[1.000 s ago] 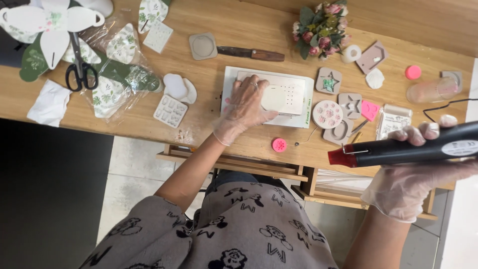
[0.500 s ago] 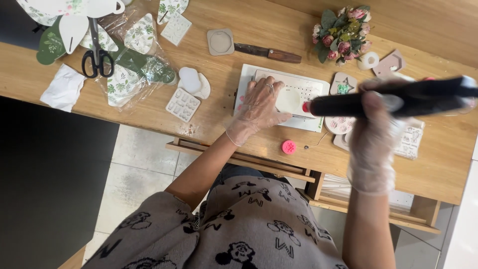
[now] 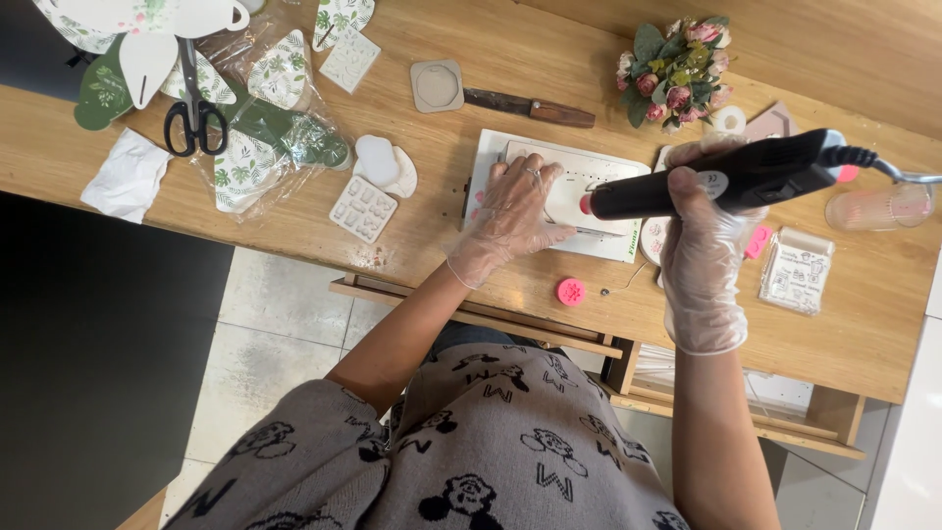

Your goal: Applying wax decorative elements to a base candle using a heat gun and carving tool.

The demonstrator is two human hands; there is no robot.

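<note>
The left hand [image 3: 512,218] lies flat with fingers spread on the white box [image 3: 552,192], while the right hand [image 3: 702,257] has its fingers wrapped tight around the black tool [image 3: 726,177].

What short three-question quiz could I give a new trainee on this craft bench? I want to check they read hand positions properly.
1. True or false: the left hand presses on the white box.
2. What does the right hand grip? A) black heat tool B) scissors C) knife
3. Which way does the black heat tool point its red tip?

Key: 1 true. 2 A. 3 Toward the left hand, over the white box.
</note>
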